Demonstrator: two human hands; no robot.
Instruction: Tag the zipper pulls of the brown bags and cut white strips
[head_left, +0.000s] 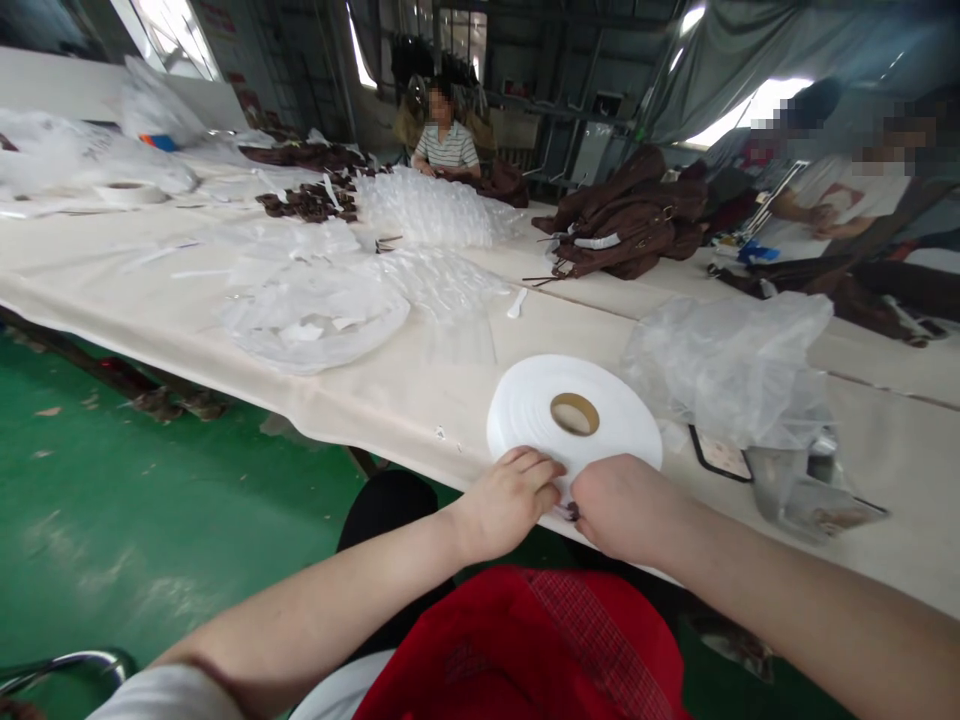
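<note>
A large roll of white tape with a brown cardboard core lies flat at the near edge of the table. My left hand rests against its near rim, fingers curled and close together. Just right of it, my right hand is closed in a fist, its thumb side facing the left hand. Between the two hands shows a small dark piece, too small to name. Both hands meet around it, and the fingertips are mostly hidden.
Right of the roll lie a phone and crumpled clear plastic bags. Bubble wrap and a clear bag spread leftward. Brown leather-like bags are heaped farther back. Co-workers sit across the table. A second tape roll lies far left.
</note>
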